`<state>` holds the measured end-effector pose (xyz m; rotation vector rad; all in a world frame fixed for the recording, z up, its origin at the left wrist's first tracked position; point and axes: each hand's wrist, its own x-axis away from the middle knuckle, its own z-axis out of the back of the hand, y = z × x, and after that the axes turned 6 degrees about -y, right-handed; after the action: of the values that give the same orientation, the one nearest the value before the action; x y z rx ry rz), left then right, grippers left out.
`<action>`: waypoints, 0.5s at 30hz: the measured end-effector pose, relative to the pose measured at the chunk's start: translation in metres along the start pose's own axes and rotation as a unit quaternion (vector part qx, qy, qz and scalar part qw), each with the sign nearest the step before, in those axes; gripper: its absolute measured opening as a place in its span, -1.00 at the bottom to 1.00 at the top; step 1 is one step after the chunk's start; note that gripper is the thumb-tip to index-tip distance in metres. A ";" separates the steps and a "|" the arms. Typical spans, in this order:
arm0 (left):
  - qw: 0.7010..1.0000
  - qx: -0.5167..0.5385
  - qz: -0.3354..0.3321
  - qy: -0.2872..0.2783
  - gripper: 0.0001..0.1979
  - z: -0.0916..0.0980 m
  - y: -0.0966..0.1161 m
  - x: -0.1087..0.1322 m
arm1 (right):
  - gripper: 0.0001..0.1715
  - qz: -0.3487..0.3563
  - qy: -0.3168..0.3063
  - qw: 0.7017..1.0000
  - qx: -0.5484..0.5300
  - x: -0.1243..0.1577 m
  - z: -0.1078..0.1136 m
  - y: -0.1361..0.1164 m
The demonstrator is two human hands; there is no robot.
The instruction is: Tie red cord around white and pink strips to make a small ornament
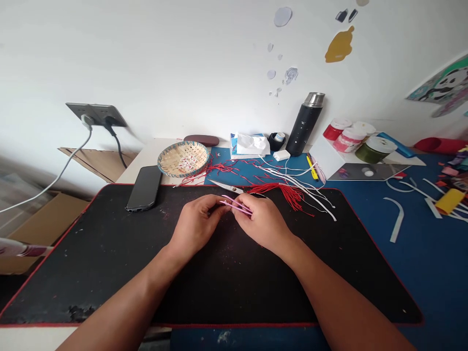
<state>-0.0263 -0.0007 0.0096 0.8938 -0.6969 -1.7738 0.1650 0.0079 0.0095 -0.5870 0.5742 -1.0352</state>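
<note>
Above the middle of the black mat, my left hand (pixel 197 222) and my right hand (pixel 263 220) meet fingertip to fingertip. Between them run thin lengths of pink cord (pixel 242 209), pinched by the fingers of both hands; parts of the cord are hidden behind my fingers. Just beyond the hands lie scissors (pixel 225 186), blades pointing left, their handles partly hidden. A bundle of red cords (pixel 288 194) is spread to the right of the scissors, alongside several white cords (pixel 303 183).
A black phone (pixel 144 187) rests at the mat's left edge. Behind are a woven basket (pixel 171 168) with small scraps, a tissue pack (pixel 252 145) and a leaning black thermos (pixel 305 126). Thread spools (pixel 375 148) stand on a box at right. The mat (pixel 234 287) spans the table.
</note>
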 end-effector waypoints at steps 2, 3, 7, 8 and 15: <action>1.000 -0.001 0.006 -0.005 -0.88 -0.001 0.000 -0.001 | -0.90 -0.003 -0.001 1.000 0.010 0.000 -0.001 0.000; 1.000 0.006 0.015 -0.005 -0.89 -0.002 -0.001 -0.001 | -0.91 -0.006 -0.001 1.000 0.014 0.000 -0.001 0.000; 0.996 0.068 0.064 -0.002 -0.90 -0.004 -0.002 -0.002 | -0.93 -0.027 -0.005 1.000 -0.005 0.000 -0.003 0.000; 0.991 0.100 0.083 -0.004 -0.90 -0.004 -0.002 -0.002 | -0.95 -0.030 -0.006 0.999 -0.026 0.000 -0.003 0.000; 0.916 0.362 0.173 -0.016 -0.68 -0.003 -0.002 -0.005 | -0.80 -0.053 0.013 0.984 -0.168 -0.002 -0.001 -0.003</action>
<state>-0.0234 0.0048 0.0080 1.1306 -1.4883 -1.2073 0.1616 0.0088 0.0109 -0.9096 0.7550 -1.0553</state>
